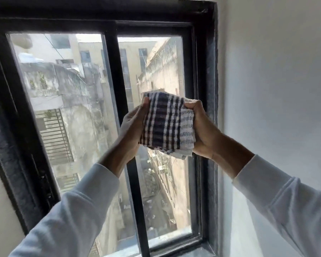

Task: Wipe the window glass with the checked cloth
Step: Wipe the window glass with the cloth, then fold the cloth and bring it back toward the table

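**Holding the folded cloth up before the right-hand pane**

Gripping the checked cloth [168, 125] from both sides, I have it raised in front of the window glass [63, 108], level with the middle of the right-hand pane. My left hand [135, 127] clasps its left edge, thumb lying up along the fabric and fingers curled closed behind it. My right hand [202, 128] is closed tight on the right edge, knuckles bunched at the top corner. The cloth is folded into a thick pad, navy and white checks facing me, a paler striped part at the right, with loose layers hanging at the lower right corner. Whether it touches the glass I cannot tell. Both my white sleeves [78, 210] reach up from the bottom corners. The black window frame [119, 71] has a central upright just left of the cloth, and a white wall [276, 89] stands to the right.
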Demonstrator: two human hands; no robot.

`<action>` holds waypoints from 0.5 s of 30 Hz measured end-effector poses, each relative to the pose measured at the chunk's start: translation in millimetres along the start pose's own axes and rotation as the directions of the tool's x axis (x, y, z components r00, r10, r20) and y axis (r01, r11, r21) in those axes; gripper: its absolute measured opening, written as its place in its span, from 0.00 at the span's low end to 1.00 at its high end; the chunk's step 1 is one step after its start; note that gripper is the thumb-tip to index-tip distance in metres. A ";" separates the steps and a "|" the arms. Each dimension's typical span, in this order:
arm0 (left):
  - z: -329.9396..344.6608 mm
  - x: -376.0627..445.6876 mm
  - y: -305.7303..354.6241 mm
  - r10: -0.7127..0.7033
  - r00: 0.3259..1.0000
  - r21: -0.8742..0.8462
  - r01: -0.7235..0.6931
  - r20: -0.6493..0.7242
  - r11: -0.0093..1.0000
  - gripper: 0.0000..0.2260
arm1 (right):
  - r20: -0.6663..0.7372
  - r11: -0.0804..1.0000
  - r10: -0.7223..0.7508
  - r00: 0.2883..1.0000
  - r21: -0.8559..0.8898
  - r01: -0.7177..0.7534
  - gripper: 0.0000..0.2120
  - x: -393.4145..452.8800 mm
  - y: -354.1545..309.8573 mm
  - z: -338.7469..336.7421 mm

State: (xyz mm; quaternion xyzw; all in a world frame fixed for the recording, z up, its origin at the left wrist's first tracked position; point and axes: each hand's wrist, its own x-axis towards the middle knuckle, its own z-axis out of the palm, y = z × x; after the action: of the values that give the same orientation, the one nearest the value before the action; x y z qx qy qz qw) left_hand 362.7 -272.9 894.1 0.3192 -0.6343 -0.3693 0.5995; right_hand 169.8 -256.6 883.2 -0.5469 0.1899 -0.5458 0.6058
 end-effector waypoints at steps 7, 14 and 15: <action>52.4 -72.4 -31.2 0.105 0.988 0.030 -0.102 -0.116 0.994 0.10 | -0.493 0.965 -0.144 0.858 -0.260 0.013 0.16 -109.6 15.2 -9.2; 122.8 -182.6 -131.6 -0.120 0.993 0.025 0.120 -0.015 0.992 0.11 | -0.725 0.965 0.012 0.688 -0.172 -0.199 0.10 -251.9 81.4 -47.7; 132.1 -199.8 -147.6 -0.155 0.988 0.062 0.154 0.012 0.986 0.13 | -0.761 0.960 0.029 0.648 -0.160 -0.231 0.05 -275.5 94.2 -57.4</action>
State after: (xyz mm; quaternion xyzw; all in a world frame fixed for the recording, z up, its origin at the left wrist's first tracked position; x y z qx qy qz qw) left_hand 241.0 -169.4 662.4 0.3823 -0.6238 -0.3977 0.5537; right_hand 73.6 -61.7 681.3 -0.3263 0.5272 -0.6503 0.4390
